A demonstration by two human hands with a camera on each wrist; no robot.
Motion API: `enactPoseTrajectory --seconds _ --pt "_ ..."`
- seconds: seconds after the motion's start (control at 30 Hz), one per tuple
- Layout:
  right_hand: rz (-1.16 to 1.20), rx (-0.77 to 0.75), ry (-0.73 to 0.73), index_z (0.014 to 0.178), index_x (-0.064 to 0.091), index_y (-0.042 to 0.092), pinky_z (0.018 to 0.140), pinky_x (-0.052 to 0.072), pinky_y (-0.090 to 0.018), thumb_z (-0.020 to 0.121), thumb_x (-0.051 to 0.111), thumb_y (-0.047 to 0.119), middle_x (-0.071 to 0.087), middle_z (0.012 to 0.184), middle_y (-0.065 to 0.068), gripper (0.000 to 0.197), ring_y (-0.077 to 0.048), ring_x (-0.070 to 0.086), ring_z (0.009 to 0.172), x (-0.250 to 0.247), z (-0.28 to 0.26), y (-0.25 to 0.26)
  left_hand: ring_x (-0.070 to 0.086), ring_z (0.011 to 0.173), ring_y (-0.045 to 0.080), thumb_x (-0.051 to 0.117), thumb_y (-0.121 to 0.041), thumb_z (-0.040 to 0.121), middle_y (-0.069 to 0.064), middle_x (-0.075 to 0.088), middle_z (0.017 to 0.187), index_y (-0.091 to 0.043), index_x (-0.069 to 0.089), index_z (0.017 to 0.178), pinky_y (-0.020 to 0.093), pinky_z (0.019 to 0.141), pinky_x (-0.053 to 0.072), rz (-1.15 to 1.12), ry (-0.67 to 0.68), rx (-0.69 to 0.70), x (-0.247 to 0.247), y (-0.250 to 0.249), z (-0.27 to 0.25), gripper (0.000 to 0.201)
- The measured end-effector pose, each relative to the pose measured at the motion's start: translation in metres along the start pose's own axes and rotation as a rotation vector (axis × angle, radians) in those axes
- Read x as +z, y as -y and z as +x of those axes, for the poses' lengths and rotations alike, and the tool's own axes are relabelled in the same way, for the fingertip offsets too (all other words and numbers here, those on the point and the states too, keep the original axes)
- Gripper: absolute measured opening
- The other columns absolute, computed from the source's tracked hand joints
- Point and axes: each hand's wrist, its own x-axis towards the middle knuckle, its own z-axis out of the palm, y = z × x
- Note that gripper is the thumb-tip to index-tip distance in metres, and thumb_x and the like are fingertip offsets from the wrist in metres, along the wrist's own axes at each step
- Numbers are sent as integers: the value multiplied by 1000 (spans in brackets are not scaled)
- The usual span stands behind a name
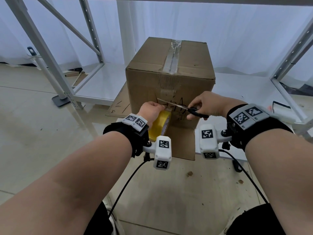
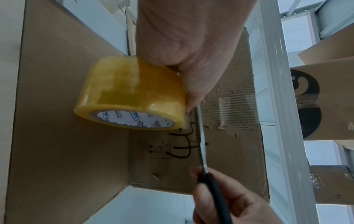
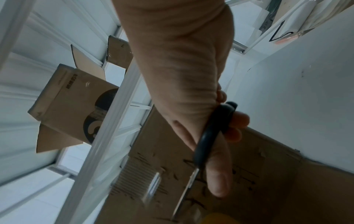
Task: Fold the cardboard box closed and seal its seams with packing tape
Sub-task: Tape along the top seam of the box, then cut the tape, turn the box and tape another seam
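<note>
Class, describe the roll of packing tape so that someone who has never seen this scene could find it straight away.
Start at the tall cardboard box standing on the floor between the white metal shelving. Against its near face, low down, the left hand grips the roll of tape. It is the only glossy yellow thing there, unlike the black-handled scissors in the right hand.

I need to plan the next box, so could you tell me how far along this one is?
Done: the box has tape along its top seam. In hand: the left hand holds the roll at the front face while the right hand brings scissors to cut the tape. Left: the bottom flaps are open and untaped.
</note>
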Motion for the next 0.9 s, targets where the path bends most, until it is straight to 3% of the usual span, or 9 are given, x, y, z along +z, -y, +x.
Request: enactPoseTrajectory --seconds 0.07,0.23,0.4,0.5,0.57,0.63,0.73,0.8,0.9 --pt "-3 42 43 101 67 7 60 50 -24 73 80 27 61 67 -2 37 -12 56 55 6 0 -6 53 79 18 64 -27 89 1 55 84 -14 58 98 30 73 48 69 0 -9 -3 2 -1 17" --pt "1 132 107 98 65 12 66 49 -27 75 79 34 65 69 -2 35 -11 59 58 6 -14 -25 56 106 29 70 -34 84 9 57 110 -10 51 122 44 96 48 208 57 -74 -7 1 -3 48" --pt "-163 323 110 90 69 27 82 52 -32 66 78 56 73 85 -5 39 -20 68 82 -6 -53 -73 60 103 27 76 -32 77 12 64 111 -9 60 103 43 97 48 308 330 -69 13 -14 -22 39" --pt "-161 473 43 89 72 17 75 51 -28 67 78 55 73 82 -6 45 -17 67 76 -10 -82 -107 56 109 26 75 -31 78 7 58 121 -10 53 126 40 99 46 362 513 35 42 -24 -36 57" --pt "-102 572 -29 85 70 4 62 48 -26 72 78 48 73 69 -8 47 -15 62 55 -11 -97 -126 55 110 23 73 -27 81 4 55 125 -16 46 135 31 92 49 370 604 125 67 -29 -44 61" --pt "-81 630 -116 85 62 0 57 47 -26 78 75 43 71 64 -10 46 -15 63 51 -10 -102 -139 57 107 21 71 -23 83 5 56 125 -20 44 136 25 83 49 362 669 214 92 -33 -49 60" --pt "-96 702 -191 95 52 2 47 45 -24 86 68 40 68 59 -8 42 -15 66 53 -5 -99 -157 57 106 20 68 -24 86 5 54 127 -22 42 137 25 83 47 505 606 456 134 -37 -45 57" --pt "-144 741 -155 83 54 5 45 43 -22 89 63 42 63 47 0 39 -12 65 53 2 -93 -167 55 105 20 65 -21 88 6 51 127 -22 39 139 31 92 46 598 529 583 160 -40 -36 57" --pt "-120 746 -95 68 51 8 55 46 -24 95 55 34 70 63 -3 38 -20 70 68 9 -82 -183 54 110 23 62 -14 88 9 44 128 -21 38 140 35 97 43 715 478 713 194 -42 -14 57"
